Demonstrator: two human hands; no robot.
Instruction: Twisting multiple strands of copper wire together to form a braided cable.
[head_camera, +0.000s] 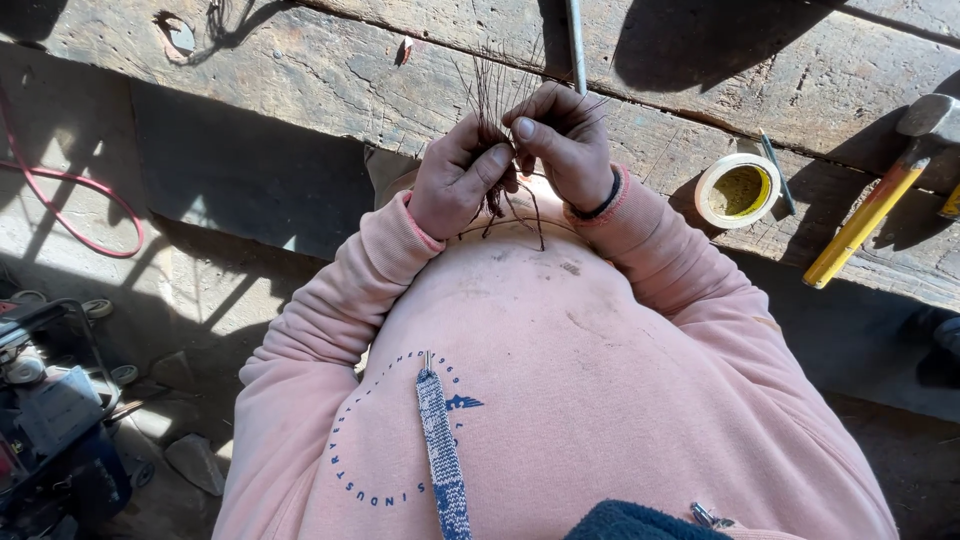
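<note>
My left hand (455, 185) and my right hand (565, 140) meet over the edge of a worn wooden workbench (330, 80), close to my pink sweatshirt. Both pinch a small bundle of thin dark reddish wire strands (492, 100). The strands fan upward above my fingers, and a few loose ends hang below my left hand. My right thumb presses against the bundle from the right. A black band sits on my right wrist.
A roll of pale tape (738, 189) lies on the bench to the right, with a hammer with a yellow handle (866, 218) beyond it. A thin metal rod (576, 40) stands above my hands. A red cable (75, 190) and a dark machine (50, 420) are on the floor at left.
</note>
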